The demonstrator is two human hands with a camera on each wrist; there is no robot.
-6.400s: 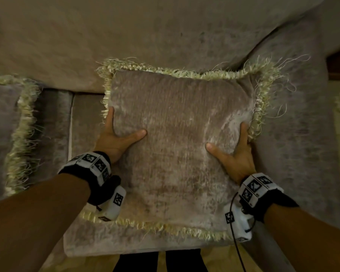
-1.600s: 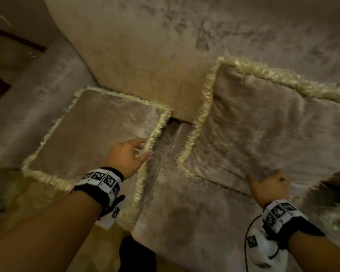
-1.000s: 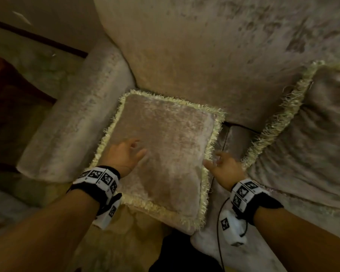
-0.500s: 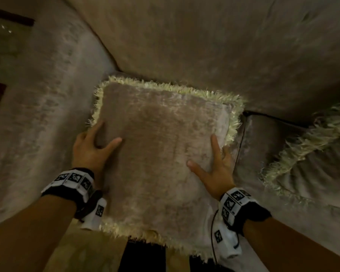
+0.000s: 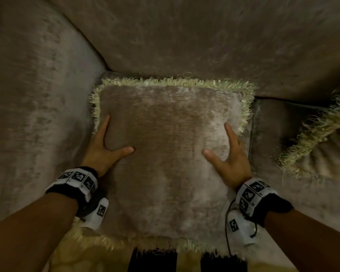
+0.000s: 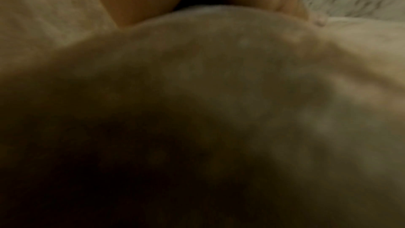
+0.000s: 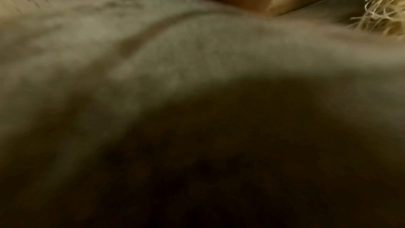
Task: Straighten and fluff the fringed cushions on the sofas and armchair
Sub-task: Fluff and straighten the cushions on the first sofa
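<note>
No readable writing. A fringed cushion leans in the sofa corner, left hand and right hand gripping its side edges.

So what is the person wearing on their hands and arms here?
Both forearms are bare, no sleeves or gloves. Each wrist carries a black band faced with white tiles bearing black square markers, plus a white camera module hanging beneath, also marker-tagged. A thin black cable loops by the right module.
</note>
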